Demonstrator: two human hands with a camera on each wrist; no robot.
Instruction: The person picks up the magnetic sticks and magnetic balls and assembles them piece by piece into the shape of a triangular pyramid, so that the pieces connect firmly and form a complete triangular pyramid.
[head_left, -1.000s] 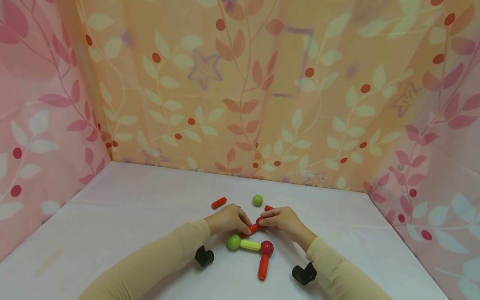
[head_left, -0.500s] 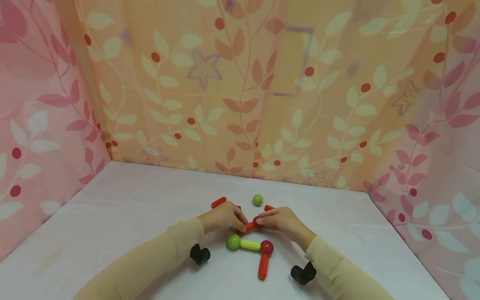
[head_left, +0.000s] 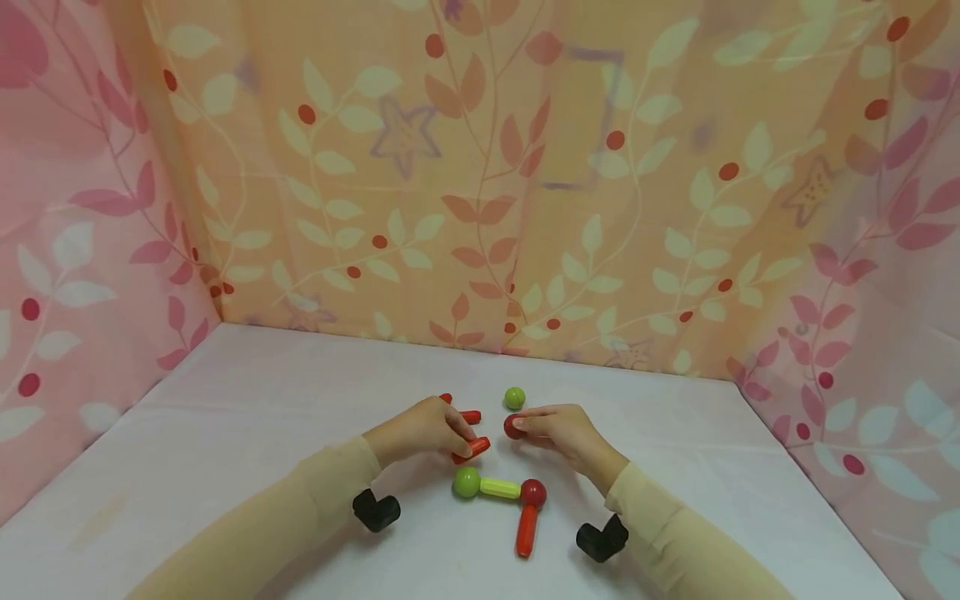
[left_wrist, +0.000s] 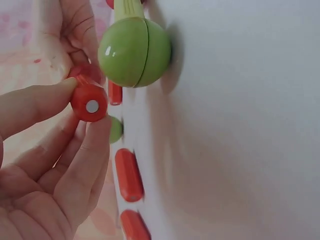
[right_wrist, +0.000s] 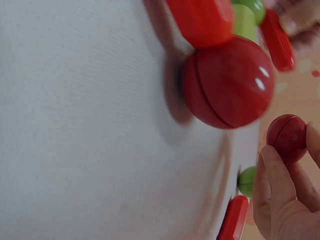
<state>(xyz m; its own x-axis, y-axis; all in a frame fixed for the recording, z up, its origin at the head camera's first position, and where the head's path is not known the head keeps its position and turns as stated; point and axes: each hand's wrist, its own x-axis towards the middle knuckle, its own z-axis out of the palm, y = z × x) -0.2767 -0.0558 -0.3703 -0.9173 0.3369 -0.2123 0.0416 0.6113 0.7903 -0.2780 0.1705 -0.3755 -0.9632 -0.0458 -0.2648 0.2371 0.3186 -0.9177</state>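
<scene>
My left hand (head_left: 423, 432) pinches a red magnetic rod (head_left: 472, 451) between thumb and fingers; a silvery disc shows on its end in the left wrist view. To its right, my right hand (head_left: 567, 431) holds a dark red ball (head_left: 513, 426) by thumb and fingertips. A gap separates that rod from that ball. Nearer me on the table lies a joined chain: a green ball (head_left: 467, 482), a yellow-green rod (head_left: 500, 489), another red ball (head_left: 533, 494) and a red rod (head_left: 527, 533) pointing toward me.
Behind the hands sits a loose green ball (head_left: 514, 397). Two red rods lie beyond the left hand, one (head_left: 470, 417) beside its fingers and one (head_left: 446, 398) partly hidden. Another red rod (right_wrist: 234, 219) shows in the right wrist view. Patterned cloth (head_left: 480, 183) walls the white table (head_left: 225, 400).
The red rod and red ball, end to end before, have come apart. My left hand has moved left with the rod; my right has shifted slightly farther back with the ball.
</scene>
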